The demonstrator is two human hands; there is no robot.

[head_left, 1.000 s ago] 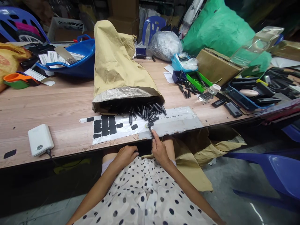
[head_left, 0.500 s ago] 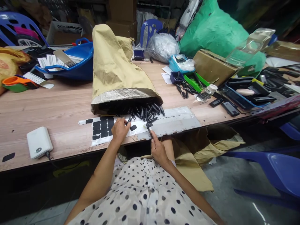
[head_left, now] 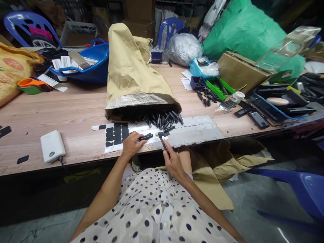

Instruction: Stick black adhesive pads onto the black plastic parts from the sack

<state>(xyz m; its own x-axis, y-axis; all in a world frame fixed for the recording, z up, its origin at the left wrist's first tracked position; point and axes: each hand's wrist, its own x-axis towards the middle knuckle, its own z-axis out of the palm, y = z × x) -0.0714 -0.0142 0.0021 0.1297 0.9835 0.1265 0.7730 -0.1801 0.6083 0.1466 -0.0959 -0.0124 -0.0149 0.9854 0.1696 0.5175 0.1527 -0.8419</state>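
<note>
My left hand [head_left: 132, 145] pinches a black pen-shaped part [head_left: 146, 136], which lies nearly level just above the table's front edge. In my right hand [head_left: 173, 162] is the dark handle of a small hammer [head_left: 163, 141]; its head points away from me, close to the part's tip but apart from it. A heap of similar black parts [head_left: 164, 119] spills from the mouth of a brown paper sack [head_left: 141, 81]. By my left hand lies a white sheet with rows of black rounded stickers [head_left: 117, 133]. Under the hammer is a grey board [head_left: 194, 133].
A white power bank [head_left: 52, 146] with a cable stands at left. Behind it is a blue basin [head_left: 93, 72] of small boxes. To the right are a green tray [head_left: 220, 87], a clear bottle [head_left: 231, 101] and loose black devices [head_left: 258, 119]. A purple chair [head_left: 301, 192] stands at right.
My left hand has drawn the black part away from the heap and turned it level toward the hammer. The right hand stays nearly in place. The whole view has shifted slightly.
</note>
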